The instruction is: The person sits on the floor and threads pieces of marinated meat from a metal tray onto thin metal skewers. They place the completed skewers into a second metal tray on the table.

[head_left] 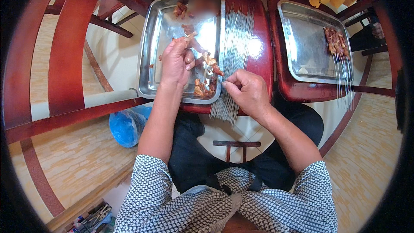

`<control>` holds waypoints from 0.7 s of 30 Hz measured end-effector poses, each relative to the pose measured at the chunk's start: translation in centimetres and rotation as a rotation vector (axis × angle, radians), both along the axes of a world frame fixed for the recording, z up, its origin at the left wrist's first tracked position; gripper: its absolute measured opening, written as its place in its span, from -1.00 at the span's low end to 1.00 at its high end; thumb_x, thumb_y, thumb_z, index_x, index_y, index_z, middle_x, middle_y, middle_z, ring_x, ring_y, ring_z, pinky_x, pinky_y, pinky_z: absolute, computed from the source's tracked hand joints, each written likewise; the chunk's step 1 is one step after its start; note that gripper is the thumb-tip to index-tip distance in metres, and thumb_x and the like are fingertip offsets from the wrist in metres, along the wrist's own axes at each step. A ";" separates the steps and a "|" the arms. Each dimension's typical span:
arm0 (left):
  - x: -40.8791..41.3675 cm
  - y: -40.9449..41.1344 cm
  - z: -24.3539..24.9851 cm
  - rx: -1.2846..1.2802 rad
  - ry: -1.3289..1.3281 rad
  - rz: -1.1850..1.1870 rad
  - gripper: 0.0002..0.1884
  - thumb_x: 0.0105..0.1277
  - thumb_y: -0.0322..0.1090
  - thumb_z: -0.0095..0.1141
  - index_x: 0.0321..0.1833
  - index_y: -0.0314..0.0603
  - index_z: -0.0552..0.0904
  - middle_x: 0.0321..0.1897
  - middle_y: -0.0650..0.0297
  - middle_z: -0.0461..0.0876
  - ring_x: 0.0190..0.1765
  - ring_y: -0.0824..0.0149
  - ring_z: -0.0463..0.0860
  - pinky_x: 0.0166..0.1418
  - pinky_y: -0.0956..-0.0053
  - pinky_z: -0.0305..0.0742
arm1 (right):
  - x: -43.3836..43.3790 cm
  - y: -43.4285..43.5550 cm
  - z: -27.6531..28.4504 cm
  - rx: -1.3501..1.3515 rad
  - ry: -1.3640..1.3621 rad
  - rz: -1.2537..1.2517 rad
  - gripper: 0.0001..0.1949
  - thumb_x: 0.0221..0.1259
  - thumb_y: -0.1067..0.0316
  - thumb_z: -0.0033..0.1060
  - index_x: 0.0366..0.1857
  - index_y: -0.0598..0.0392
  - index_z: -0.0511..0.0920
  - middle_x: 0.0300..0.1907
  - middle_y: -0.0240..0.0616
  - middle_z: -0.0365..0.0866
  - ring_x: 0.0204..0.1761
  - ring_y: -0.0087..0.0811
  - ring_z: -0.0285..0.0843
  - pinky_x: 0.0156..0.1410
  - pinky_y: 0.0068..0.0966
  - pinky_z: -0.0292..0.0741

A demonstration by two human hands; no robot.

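My left hand (178,60) pinches a piece of meat (190,35) above a steel tray (141,71). Between thumb and forefinger, my right hand (247,90) grips the lower end of a thin metal skewer (224,78). Pieces of meat (209,60) are threaded on this skewer, which slants from my right fingers up toward my left. More loose meat (200,88) lies in the tray's near right corner, and some at its far side, where part is blurred. Many bare metal skewers (237,35) lie beside the tray on a dark red chair seat (262,68).
A second steel tray (310,79), on another red seat at the right, holds several loaded meat skewers (336,43), their ends past its rim. Wooden chair backs (68,42) stand left. A blue bag (124,127) is on the floor side. Another person's hand (377,30) shows far right.
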State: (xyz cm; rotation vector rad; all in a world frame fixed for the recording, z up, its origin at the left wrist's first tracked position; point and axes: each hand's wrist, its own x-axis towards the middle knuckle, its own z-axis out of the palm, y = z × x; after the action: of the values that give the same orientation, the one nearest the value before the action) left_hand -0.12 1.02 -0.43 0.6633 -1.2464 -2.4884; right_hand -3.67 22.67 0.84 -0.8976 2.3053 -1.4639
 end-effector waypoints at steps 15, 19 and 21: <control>0.1 0.6 0.5 0.050 -0.057 0.007 -0.80 0.36 -0.28 0.03 -0.09 -0.25 0.54 -0.39 0.32 0.58 -0.62 0.58 0.35 -0.68 0.69 0.16 | 0.1 -0.2 0.2 0.013 0.022 0.009 -0.88 0.05 0.38 0.29 -0.53 0.13 0.55 -0.56 -0.15 0.57 -0.49 -0.22 0.61 -0.37 -0.31 0.49; 0.4 -0.6 -0.2 0.059 0.010 -0.049 -0.70 0.35 -0.09 0.03 -0.10 -0.20 0.54 -0.33 0.31 0.61 -0.55 0.58 0.41 -0.55 0.68 0.27 | -0.2 0.2 -0.8 -0.062 0.008 -0.017 -0.88 0.07 0.35 0.27 -0.49 0.14 0.55 -0.54 -0.10 0.56 -0.49 -0.19 0.59 -0.38 -0.29 0.47; -0.6 1.6 1.5 -0.040 -0.191 0.236 -0.66 0.35 -0.03 0.02 -0.11 -0.19 0.56 -0.28 0.27 0.63 -0.53 0.58 0.40 -0.50 0.65 0.31 | -0.6 0.8 0.0 -0.107 -0.013 -0.035 -0.86 0.09 0.31 0.25 -0.46 0.14 0.56 -0.53 -0.09 0.56 -0.48 -0.21 0.58 -0.37 -0.30 0.47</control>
State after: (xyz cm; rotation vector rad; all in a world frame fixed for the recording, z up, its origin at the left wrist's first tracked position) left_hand -0.73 2.61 1.05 0.9958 -1.1999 -2.2443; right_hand -4.23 23.47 0.82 -0.8772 2.2626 -1.6155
